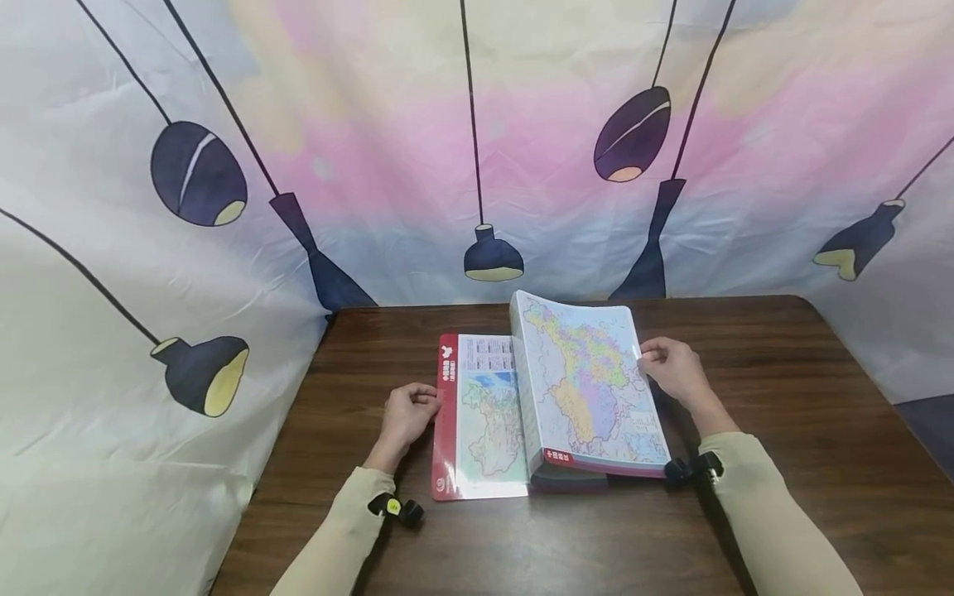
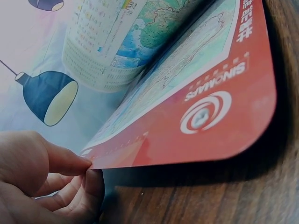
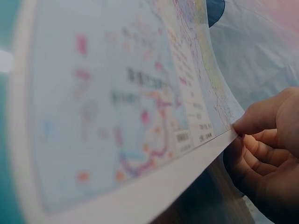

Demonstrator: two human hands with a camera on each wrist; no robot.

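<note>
On the dark brown wooden tabletop (image 1: 782,430), the left hand (image 1: 406,418) sits at the left edge of an open atlas of coloured maps (image 1: 551,406). Its curled fingers (image 2: 70,161) pinch the corner of the atlas's glossy red front cover (image 2: 205,121), lifting it slightly off the wood. The atlas lies in the middle of the tabletop, its thick block of pages arching up. At its right edge, the right hand (image 1: 674,370) pinches a stack of map pages (image 3: 140,116) between thumb and curled fingers (image 3: 261,149). A pastel curtain printed with dark hanging lamps (image 1: 197,174) stands behind.
</note>
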